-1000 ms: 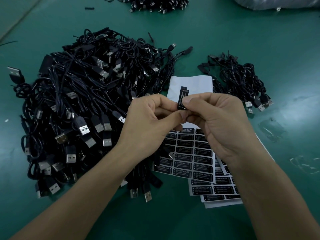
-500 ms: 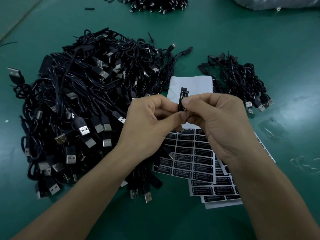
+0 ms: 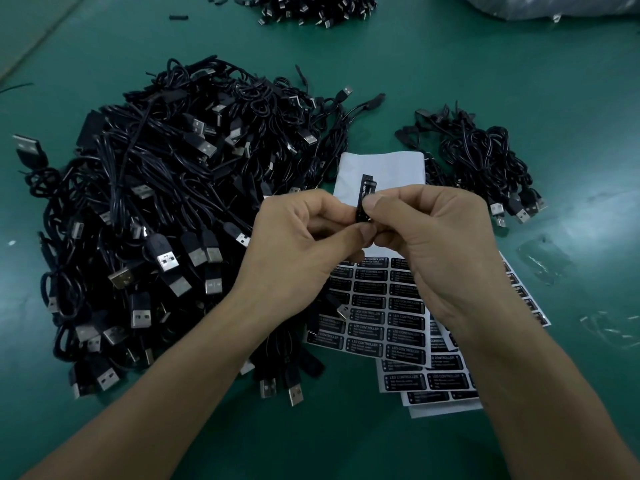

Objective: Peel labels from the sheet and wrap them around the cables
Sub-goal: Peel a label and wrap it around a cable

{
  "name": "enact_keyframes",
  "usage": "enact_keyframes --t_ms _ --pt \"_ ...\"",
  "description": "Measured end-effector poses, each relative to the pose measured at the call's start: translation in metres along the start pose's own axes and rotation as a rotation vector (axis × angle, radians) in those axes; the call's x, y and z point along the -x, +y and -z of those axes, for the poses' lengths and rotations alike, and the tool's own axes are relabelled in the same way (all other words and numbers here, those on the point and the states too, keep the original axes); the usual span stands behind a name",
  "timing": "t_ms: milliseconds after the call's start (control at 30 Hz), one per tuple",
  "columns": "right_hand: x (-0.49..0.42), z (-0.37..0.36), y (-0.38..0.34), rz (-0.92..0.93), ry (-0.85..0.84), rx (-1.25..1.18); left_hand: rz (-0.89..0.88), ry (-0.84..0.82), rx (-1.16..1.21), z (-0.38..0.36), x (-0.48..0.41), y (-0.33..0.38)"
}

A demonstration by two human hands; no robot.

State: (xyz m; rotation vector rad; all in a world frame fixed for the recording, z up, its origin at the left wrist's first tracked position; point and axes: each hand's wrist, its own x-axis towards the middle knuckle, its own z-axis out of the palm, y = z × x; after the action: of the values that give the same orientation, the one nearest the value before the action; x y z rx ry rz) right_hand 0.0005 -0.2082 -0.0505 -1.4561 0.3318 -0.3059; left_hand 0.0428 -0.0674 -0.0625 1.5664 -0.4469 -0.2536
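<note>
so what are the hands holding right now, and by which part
Left hand and right hand both pinch the black label by its lower end; the upper end sticks up free.

No visible change since 1 second ago: label [image 3: 366, 188], left hand [image 3: 304, 247], right hand [image 3: 446, 244].

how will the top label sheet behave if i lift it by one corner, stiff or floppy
Probably floppy: the white backing sheet of black rectangular labels looks paper-thin. Likely very light, so a push may slide it across the smooth green table. The sheets fanned loosely beneath it might shift along.
</note>
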Motion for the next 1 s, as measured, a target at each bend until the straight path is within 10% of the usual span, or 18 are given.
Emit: enact_keyframes --t_ms 1000 --pt "0.0043 -0.0009 0.0049 0.183 0.050 0.195 0.012 -0.025 0.065 0.0026 -0.0015 -0.0023"
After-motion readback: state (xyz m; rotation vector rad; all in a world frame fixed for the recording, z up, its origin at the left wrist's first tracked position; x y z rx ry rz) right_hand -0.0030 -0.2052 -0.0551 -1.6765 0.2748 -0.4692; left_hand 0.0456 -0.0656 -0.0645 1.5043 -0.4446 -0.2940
